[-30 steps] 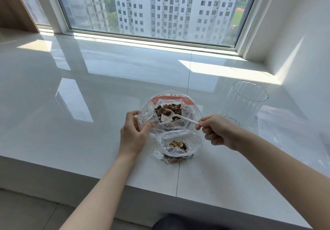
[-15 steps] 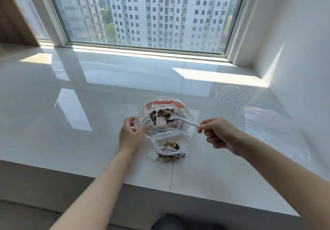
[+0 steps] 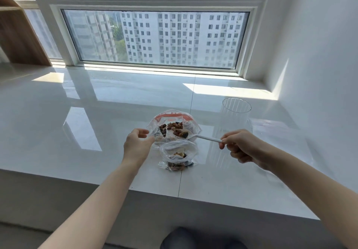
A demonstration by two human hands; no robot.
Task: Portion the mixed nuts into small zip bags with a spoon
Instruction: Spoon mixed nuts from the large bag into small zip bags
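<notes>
A large clear bag with an orange zip strip lies open on the white counter, mixed nuts inside it. My left hand pinches its left rim. My right hand grips the handle of a white plastic spoon; the spoon's bowl holds a heap of nuts and hovers over the big bag's right rim. Just in front stands a small clear zip bag, its mouth open, with some nuts at the bottom.
A ribbed clear plastic cup stands right of the bags. Flat clear zip bags lie beside it near the right wall. The counter's front edge runs just below the small bag. A window fills the back.
The spoon has come up out of the nuts with a load and drawn back to the big bag's right rim. My head has tilted up, showing more window.
</notes>
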